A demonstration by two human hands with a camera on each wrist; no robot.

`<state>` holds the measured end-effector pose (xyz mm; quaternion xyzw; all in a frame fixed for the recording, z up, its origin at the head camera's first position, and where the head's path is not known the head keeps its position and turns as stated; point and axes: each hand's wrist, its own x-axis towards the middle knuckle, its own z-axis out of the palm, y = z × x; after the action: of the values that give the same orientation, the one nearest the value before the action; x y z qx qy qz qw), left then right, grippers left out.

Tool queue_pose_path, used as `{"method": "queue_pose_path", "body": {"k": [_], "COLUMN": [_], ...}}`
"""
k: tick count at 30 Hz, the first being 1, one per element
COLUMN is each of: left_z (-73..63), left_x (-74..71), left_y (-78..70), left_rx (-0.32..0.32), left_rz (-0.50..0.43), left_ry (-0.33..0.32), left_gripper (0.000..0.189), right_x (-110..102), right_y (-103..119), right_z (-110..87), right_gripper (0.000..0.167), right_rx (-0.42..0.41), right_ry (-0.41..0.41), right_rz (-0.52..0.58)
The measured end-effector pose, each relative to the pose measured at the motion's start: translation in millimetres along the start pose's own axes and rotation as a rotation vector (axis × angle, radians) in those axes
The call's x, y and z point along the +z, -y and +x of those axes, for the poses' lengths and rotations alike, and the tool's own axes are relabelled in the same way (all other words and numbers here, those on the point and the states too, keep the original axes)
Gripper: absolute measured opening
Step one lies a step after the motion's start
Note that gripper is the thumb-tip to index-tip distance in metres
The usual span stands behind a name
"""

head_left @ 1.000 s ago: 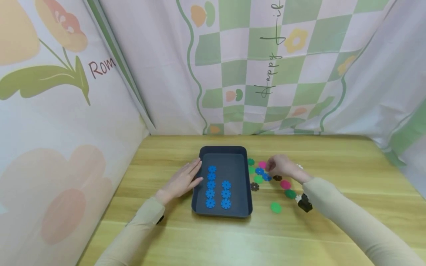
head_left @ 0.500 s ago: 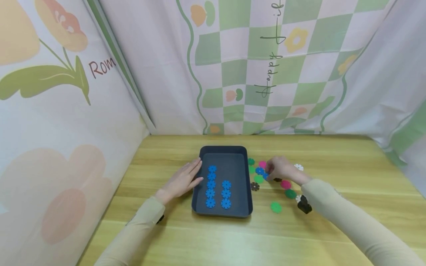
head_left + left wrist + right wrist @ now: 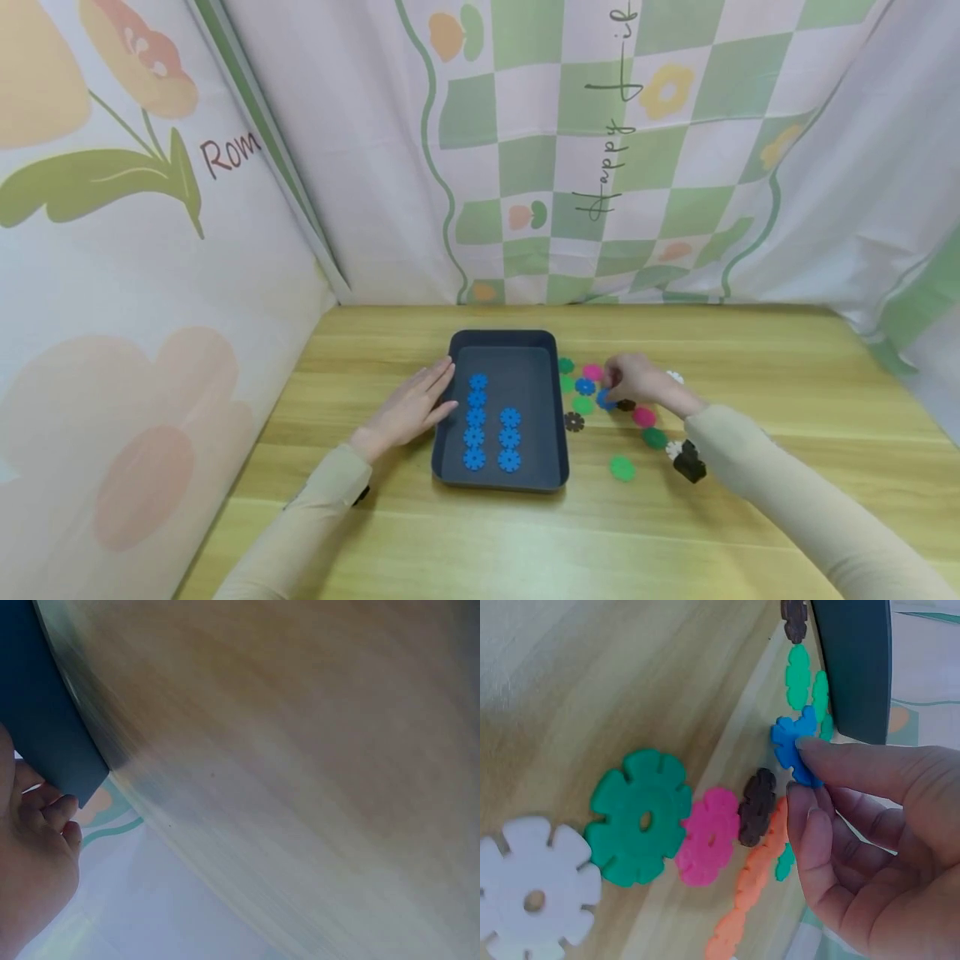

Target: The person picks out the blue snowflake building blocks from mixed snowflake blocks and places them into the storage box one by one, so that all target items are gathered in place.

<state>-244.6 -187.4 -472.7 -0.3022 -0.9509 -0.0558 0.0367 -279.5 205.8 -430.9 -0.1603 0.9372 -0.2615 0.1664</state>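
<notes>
A dark grey tray (image 3: 536, 375) holds blue snowflake discs (image 3: 510, 437) in two columns, the left one longer. My left hand (image 3: 405, 408) rests against the tray's left rim, fingers extended. Right of the tray, my right hand (image 3: 637, 379) pinches a blue snowflake disc (image 3: 786, 742) between thumb and fingertips, tilted on edge in the right wrist view. Another blue disc (image 3: 585, 386) lies just left of that hand, by a pink disc (image 3: 592, 372). In the left wrist view, my fingers (image 3: 60, 814) are at the tray's wall (image 3: 56, 735).
Loose discs lie around the right hand: dark green (image 3: 641, 817), pink (image 3: 709, 836), brown (image 3: 757, 806), white (image 3: 536, 889) and several orange ones (image 3: 750, 877). A light green disc (image 3: 622, 468) lies nearer the front. Patterned curtains (image 3: 525, 150) stand behind the wooden table (image 3: 495, 542).
The right hand moves slightly right, bringing the pinched blue disc away from the other blue one beside it. The left hand and tray stay in place.
</notes>
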Motion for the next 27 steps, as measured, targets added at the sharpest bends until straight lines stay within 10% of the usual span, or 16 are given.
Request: {"method": "queue_pose_path", "body": {"k": [27], "left_z": [1.1], "left_x": [1.6], "left_y": [0.7], "left_rx": [0.0], "left_rz": [0.003], "left_ry": [0.0], "left_gripper": [0.066], "right_x": [-16.0], "right_y": [53.2], "right_z": [19.6], "right_gripper": [0.011], "right_rx": [-0.147], "right_ry": [-0.134], "right_rz": [-0.013]}}
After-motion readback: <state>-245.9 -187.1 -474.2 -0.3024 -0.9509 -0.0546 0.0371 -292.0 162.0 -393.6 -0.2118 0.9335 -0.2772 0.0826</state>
